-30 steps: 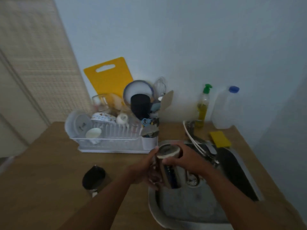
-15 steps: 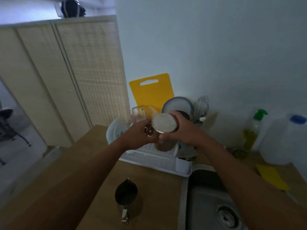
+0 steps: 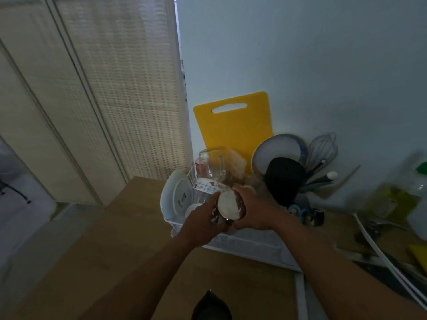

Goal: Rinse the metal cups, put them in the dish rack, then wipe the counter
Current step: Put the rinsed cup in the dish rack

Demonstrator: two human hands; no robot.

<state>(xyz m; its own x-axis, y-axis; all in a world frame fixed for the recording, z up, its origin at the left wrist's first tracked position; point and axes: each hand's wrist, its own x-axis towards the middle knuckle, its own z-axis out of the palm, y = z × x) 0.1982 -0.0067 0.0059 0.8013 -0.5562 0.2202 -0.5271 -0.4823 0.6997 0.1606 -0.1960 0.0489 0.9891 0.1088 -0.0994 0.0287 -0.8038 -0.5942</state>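
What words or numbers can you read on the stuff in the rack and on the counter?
None can be read for sure.
White lid in the dish rack: dark raised marks, too blurred to read.
Patterned bowl: small coloured pictures, no clear letters.
Soap bottle: label blurred.
Metal cup, held over the rack by the left hand and right hand: no writing shows.

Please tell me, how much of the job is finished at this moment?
Both hands, left and right, hold one metal cup upside down over the rack, not yet released. A second cup stands on the counter, apparently unrinsed. Wiping the counter is left; no cloth is in hand.
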